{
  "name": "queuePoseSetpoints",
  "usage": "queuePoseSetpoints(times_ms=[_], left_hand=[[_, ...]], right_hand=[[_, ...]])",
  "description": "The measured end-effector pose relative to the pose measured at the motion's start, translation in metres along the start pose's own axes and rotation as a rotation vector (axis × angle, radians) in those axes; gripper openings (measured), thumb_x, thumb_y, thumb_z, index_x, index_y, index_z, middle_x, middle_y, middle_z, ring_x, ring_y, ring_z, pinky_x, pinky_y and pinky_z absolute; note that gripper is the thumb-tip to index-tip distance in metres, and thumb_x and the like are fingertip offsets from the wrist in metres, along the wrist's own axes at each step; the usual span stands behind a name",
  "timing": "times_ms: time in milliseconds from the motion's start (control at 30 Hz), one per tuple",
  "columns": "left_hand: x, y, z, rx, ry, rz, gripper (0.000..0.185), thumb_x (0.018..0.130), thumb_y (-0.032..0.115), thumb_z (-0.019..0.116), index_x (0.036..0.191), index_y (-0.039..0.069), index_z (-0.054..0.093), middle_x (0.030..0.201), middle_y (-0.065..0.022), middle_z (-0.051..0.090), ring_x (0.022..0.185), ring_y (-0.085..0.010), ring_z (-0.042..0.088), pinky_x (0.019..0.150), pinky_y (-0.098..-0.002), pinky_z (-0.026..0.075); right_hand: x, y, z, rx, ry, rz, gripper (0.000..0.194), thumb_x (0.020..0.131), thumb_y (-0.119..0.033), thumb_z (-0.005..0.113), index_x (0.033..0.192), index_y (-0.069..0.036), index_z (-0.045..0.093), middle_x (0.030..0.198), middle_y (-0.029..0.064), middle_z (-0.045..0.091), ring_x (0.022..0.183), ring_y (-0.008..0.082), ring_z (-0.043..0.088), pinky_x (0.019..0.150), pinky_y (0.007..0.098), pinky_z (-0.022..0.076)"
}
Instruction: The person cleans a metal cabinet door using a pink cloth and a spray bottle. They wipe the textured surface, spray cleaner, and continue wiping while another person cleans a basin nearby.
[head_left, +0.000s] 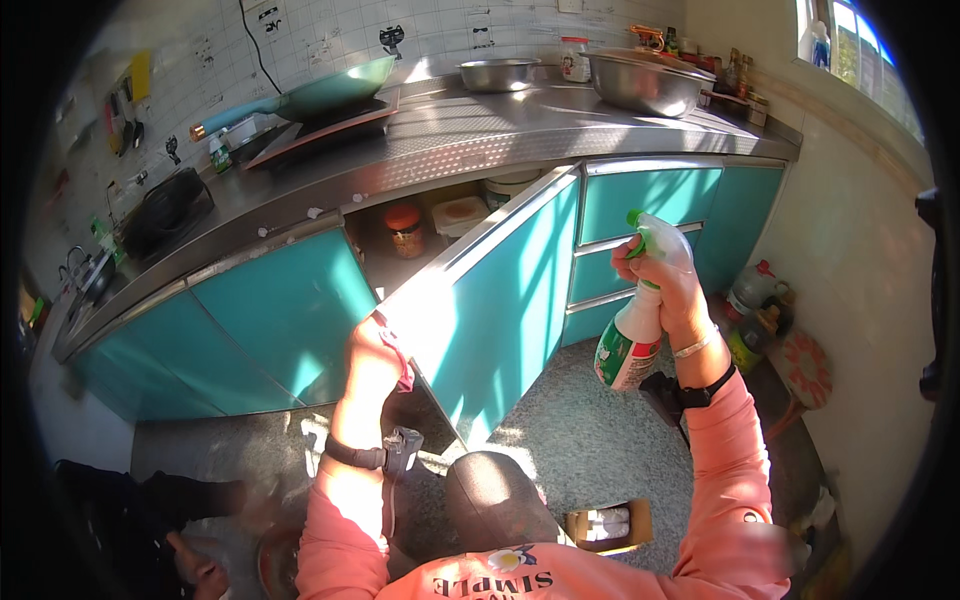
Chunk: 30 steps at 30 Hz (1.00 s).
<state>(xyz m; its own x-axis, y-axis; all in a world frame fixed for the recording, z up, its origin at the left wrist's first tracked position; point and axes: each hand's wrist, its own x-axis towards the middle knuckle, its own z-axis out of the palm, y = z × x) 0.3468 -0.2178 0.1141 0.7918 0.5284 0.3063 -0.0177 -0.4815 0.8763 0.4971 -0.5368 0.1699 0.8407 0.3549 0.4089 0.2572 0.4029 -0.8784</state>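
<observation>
A teal cabinet door (510, 292) stands swung out from the counter, lit by bright sun. My left hand (373, 354) is at its outer edge, with a crumpled pinkish-red cloth (403, 371) in the fingers; glare hides part of that grip. In my right hand (667, 281) is a spray bottle (628, 337) with a green trigger head and a green-and-white label. It is held upright, slightly tilted, in front of the drawers (649, 195). Behind the door, the cupboard shelf holds an orange-lidded jar (405, 230), a plastic food box (459, 216) and a white tub (510, 187).
On the steel counter (450, 124) are a wok (337, 90), a steel basin (499, 75) and a large lidded pot (645, 82). Bottles (750, 330) line the right wall. An open cardboard box (609, 523) lies on the floor. Another person's hand (199, 566) shows at lower left.
</observation>
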Motion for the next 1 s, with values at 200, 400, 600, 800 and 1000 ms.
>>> queuePoseSetpoints(times_ms=[200,400,600,800,1000], left_hand=[[0.023,-0.031,-0.007,-0.036,-0.059,0.058,0.036,0.071,-0.003,0.065,0.106,-0.004,0.059,0.092,-0.004,0.063,0.08,-0.0104,0.059,0.073,-0.0256,0.049],[-0.028,0.023,0.008,0.259,-0.124,0.292,0.029,0.066,0.012,0.071,0.092,0.0,0.062,0.073,-0.0082,0.062,0.062,-0.0202,0.061,0.057,-0.0316,0.049],[-0.073,0.07,0.059,0.377,-0.098,0.636,0.078,0.068,0.024,0.074,0.133,0.0,0.037,0.07,-0.0131,0.063,0.057,-0.0271,0.063,0.052,-0.0343,0.05],[-0.092,0.092,0.112,0.33,-0.044,0.935,0.087,0.068,0.021,0.074,0.135,-0.009,0.027,0.059,-0.0033,0.053,0.048,-0.0187,0.057,0.046,-0.0288,0.049],[-0.1,0.104,0.143,0.245,-0.035,0.987,0.081,0.074,0.025,0.071,0.133,-0.012,0.029,0.061,-0.0049,0.051,0.049,-0.017,0.053,0.043,-0.0283,0.043]], right_hand=[[0.029,0.023,0.002,0.056,0.119,0.03,0.021,0.073,-0.005,0.055,0.094,-0.002,0.054,0.087,0.0108,0.06,0.082,0.0209,0.06,0.077,0.031,0.0483],[0.066,0.013,-0.014,-0.07,0.118,0.015,0.018,0.073,-0.009,0.058,0.089,-0.003,0.056,0.086,0.0093,0.061,0.081,0.0185,0.06,0.075,0.0288,0.0473],[0.09,-0.003,-0.029,-0.321,0.009,0.079,0.014,0.069,-0.009,0.059,0.082,-0.003,0.057,0.078,0.0091,0.061,0.072,0.0164,0.058,0.066,0.0268,0.0455],[0.125,-0.008,-0.032,-0.582,0.014,0.179,0.016,0.066,-0.009,0.062,0.08,-0.002,0.057,0.071,0.0064,0.059,0.062,0.0141,0.054,0.058,0.0265,0.0423],[0.158,-0.011,-0.025,-0.826,0.082,0.248,0.02,0.052,-0.012,0.064,0.067,-0.003,0.054,0.063,0.0047,0.052,0.059,0.0161,0.047,0.053,0.0309,0.0388]])
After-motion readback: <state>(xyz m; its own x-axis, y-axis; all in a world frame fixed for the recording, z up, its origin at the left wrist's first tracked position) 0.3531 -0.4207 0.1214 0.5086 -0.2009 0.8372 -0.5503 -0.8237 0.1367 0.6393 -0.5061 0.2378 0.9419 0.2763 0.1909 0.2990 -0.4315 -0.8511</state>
